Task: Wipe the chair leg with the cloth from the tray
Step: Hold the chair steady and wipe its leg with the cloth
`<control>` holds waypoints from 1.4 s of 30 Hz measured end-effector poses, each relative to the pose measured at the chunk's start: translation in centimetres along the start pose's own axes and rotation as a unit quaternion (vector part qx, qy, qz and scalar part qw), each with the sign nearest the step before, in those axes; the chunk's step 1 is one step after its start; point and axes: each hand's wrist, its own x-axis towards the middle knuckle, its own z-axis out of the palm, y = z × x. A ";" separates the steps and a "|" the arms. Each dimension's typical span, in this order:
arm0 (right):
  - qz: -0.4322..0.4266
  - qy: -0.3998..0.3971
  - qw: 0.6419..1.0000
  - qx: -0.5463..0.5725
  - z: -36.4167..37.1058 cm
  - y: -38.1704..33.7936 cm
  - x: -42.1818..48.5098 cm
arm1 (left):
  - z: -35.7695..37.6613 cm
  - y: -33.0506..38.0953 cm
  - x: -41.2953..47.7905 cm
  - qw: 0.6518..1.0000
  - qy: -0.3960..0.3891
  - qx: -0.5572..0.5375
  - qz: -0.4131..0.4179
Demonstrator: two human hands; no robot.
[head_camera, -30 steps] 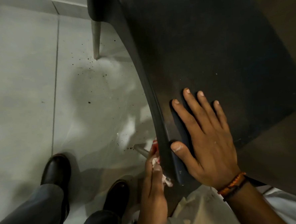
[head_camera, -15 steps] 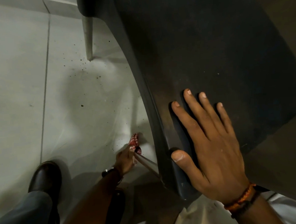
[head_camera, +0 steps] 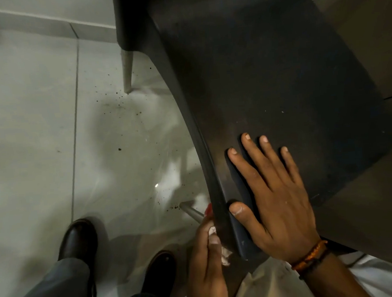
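A dark chair seat fills the upper right. Its near metal leg slants down to the floor under the seat's front corner. My left hand is closed on a red-and-white cloth, pressed around the upper part of that leg just under the seat edge. Only scraps of the cloth show, red near the seat rim and white below my thumb. My right hand lies flat on the seat with fingers spread, thumb hooked over the front edge.
A second chair leg stands on the tiled floor farther back, with dark specks scattered around it. My two black shoes and grey trouser legs are at the bottom left. A brown surface lies beyond the seat at right.
My left hand has slid back up the near leg with the cloth, from near the foot to just under the seat edge. My right hand stays flat on the seat.
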 end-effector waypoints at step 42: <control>-0.024 -0.041 0.995 0.084 -2.4 -1.0 11.0 | -10.9 9.0 9.3 0.955 0.155 -0.250 -0.039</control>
